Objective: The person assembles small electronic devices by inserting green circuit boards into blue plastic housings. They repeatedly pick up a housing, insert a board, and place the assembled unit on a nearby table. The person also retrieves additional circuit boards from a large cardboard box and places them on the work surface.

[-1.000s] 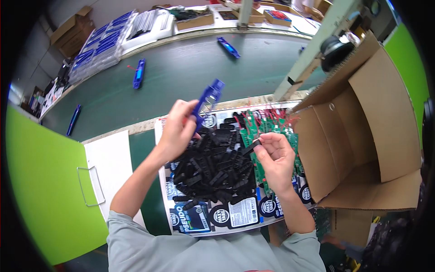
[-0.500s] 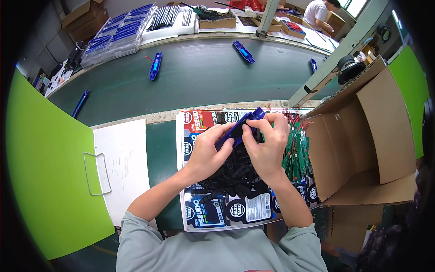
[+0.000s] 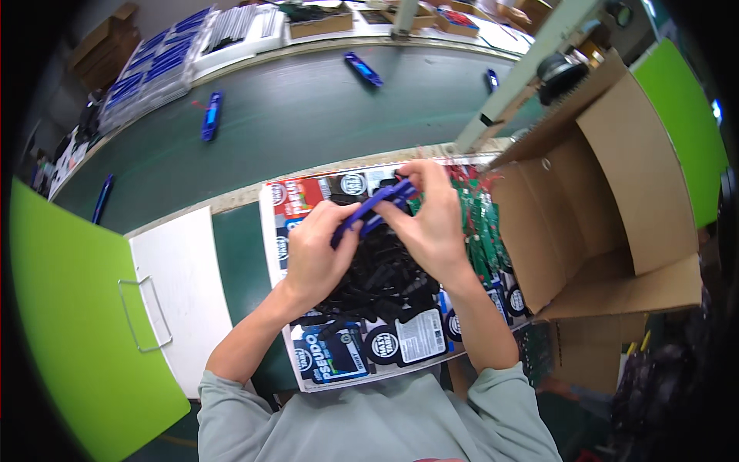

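Note:
Both hands hold a long, narrow blue plastic housing [image 3: 360,213], slanting up to the right above a heap of small black plastic parts [image 3: 379,271]. My left hand [image 3: 317,245] pinches its lower left end between thumb and fingers. At the upper right end, my right hand [image 3: 433,223] grips it, with the thumb underneath and the fingers bent over the top. The inside of the housing is blurred and partly covered by fingers. Under the heap lies a printed sheet [image 3: 289,356]. Beside my right hand is a bunch of green circuit boards [image 3: 481,235] with red wires.
An open cardboard box [image 3: 539,269] stands at the right. Beyond the sheet runs a green conveyor belt [image 3: 285,115] carrying several blue housings [image 3: 212,115]. A metal post [image 3: 512,85] rises at its near edge. Green panels [image 3: 69,323] flank both sides; a white board [image 3: 185,285] lies left.
The blue housing has been tilted in my hands and now shows more of its edge. My right fingers have shifted to its far end. The whole view has swung, moving the surroundings leftward and up.

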`<state>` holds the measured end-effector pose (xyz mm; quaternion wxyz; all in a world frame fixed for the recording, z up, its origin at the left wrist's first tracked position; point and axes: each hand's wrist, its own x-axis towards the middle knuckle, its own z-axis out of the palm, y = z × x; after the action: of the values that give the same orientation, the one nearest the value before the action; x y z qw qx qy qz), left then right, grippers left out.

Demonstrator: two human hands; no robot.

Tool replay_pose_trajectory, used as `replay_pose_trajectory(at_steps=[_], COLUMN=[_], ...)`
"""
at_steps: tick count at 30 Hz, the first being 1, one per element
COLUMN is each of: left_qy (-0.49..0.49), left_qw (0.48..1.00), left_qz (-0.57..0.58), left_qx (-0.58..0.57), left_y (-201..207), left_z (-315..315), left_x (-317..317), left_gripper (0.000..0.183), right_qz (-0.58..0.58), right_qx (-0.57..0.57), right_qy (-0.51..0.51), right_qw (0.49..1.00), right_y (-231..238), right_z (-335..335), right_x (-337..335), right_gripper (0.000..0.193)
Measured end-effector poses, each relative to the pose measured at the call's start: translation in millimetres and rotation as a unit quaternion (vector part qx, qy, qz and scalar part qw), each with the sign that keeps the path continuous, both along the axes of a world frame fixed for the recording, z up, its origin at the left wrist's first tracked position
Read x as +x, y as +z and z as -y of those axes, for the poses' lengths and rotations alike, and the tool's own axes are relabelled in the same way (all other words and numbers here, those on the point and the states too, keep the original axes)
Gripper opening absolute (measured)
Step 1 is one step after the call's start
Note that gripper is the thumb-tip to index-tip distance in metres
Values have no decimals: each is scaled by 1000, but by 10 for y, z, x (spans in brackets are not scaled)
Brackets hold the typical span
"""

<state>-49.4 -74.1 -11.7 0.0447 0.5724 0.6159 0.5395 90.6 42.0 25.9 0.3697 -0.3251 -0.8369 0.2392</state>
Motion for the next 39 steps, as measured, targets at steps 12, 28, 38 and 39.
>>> replay_pose_trajectory(at_steps=[12, 28, 38, 39], left_qy=[-77, -101, -180, -189], left_qw=[939, 938, 856, 834], left_qz=[320, 314, 466, 499], left_qx=[-100, -109, -136, -140], left_y=[-140, -192, -116, -104], left_z=[-41, -37, 22, 29], left_x=[-203, -208, -169, -170], left_gripper=[26, 30, 40, 41], right_qz=[19, 16, -176, -181], right_qx=[-94, -173, -280, -290], right_qy=[-129, -75, 67, 98], right_qw=[987, 982, 941, 935], right_y=[-143, -1, 349, 343], right_z=[-537, -253, 142, 171], right_x=[1258, 1563, 677, 566], right_gripper=[20, 22, 29, 32])
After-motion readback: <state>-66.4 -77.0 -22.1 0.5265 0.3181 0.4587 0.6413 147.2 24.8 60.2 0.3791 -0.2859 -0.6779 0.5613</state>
